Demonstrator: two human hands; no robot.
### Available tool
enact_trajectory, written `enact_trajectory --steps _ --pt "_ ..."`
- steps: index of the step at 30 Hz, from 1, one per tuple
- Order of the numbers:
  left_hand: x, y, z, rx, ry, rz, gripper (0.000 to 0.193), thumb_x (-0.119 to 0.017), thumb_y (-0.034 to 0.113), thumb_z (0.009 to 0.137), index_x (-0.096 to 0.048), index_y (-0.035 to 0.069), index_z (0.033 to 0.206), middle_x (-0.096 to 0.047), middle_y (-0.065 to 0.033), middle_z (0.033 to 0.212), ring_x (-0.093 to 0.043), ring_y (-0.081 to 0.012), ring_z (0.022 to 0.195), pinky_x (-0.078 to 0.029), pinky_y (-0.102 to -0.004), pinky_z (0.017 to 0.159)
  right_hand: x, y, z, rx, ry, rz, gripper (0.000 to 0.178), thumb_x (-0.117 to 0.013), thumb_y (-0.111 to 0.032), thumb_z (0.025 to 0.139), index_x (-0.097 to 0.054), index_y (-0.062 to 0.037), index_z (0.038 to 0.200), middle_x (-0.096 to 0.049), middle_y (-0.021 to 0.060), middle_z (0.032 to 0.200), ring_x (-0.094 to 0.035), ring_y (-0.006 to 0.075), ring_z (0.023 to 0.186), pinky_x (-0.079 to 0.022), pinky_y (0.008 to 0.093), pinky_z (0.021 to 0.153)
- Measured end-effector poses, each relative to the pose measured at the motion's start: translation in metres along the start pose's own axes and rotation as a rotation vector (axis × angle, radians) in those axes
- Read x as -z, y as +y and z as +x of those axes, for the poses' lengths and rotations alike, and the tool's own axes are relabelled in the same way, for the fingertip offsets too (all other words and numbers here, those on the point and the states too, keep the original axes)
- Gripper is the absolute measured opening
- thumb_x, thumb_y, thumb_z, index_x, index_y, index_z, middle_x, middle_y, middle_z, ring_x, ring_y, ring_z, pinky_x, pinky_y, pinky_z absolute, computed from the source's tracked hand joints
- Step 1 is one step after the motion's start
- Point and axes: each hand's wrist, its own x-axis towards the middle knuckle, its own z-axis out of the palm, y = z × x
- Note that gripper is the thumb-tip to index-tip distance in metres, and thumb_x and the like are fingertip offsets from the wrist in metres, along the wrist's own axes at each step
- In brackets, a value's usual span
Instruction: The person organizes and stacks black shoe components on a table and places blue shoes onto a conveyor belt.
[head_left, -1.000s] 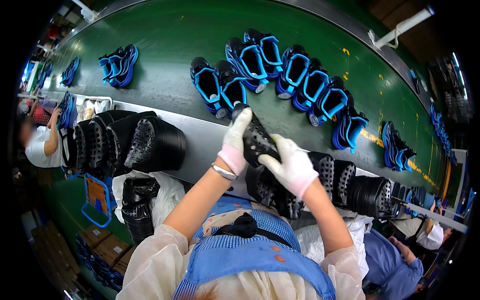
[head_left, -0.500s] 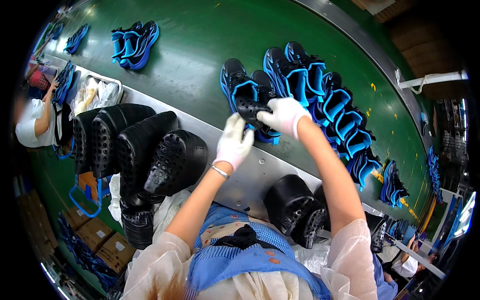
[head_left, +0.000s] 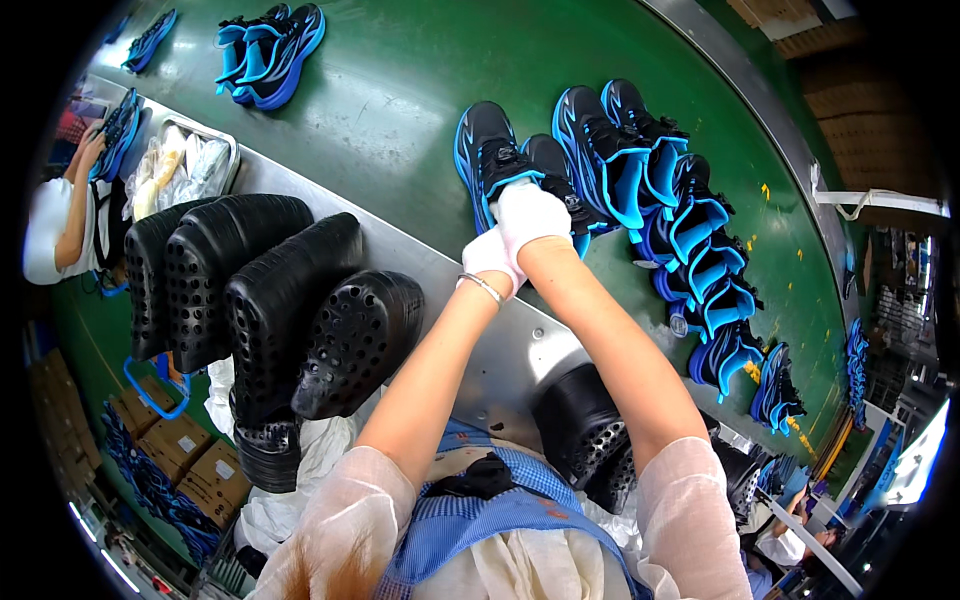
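Observation:
A black sneaker with bright blue trim (head_left: 484, 137) lies on the green conveyor belt, toe pointing away from me. My right hand (head_left: 533, 213), in a white glove, is at its opening, with the fingers hidden down toward the inside. Close against it, at the heel, is my gloved left hand (head_left: 490, 257), its fingers largely covered by the right one. No insole shows in either hand. Just right of them a second sneaker (head_left: 552, 165) stands beside the first, partly hidden by my right hand.
Several more sneakers (head_left: 690, 235) form a row to the right; another pair (head_left: 270, 57) lies far left. Stacked black perforated insoles (head_left: 290, 300) stand left on the metal ledge (head_left: 400, 247), more (head_left: 580, 420) at right. Beyond a tray (head_left: 233, 165) of gloves, a co-worker (head_left: 60, 215) handles a shoe.
The black perforated insole held in my right hand has gone out of sight at the left sneaker's opening. Both hands have come together there, the left moving right and up.

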Motion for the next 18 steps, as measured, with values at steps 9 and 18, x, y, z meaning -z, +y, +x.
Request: enact_trajectory --steps 9,18 --pt "-0.005 0.002 0.007 0.079 -0.033 0.075 0.032 -0.054 0.035 0.086 -0.069 0.012 0.100 -0.069 -0.0142 0.103 -0.066 -0.0329 0.096 -0.053 -0.0393 0.079 -0.012 0.001 0.040 0.104 -0.021 0.032 0.032 -0.044 -0.022 0.093 -0.065 -0.0027 0.108 -0.063 0.0217 0.109 -0.064 0.0373 0.095 -0.052 0.0437 0.081" --pt "0.008 -0.015 0.009 -0.056 -0.069 0.337 0.033 -0.055 0.039 0.086 -0.070 0.013 0.101 -0.068 -0.0139 0.106 -0.065 -0.0308 0.099 -0.053 -0.0393 0.082 0.003 -0.013 0.038 0.081 -0.100 0.130 0.040 -0.037 -0.027 0.098 -0.051 -0.0104 0.132 -0.055 0.0237 0.126 -0.058 0.0361 0.111 -0.043 0.0452 0.099"
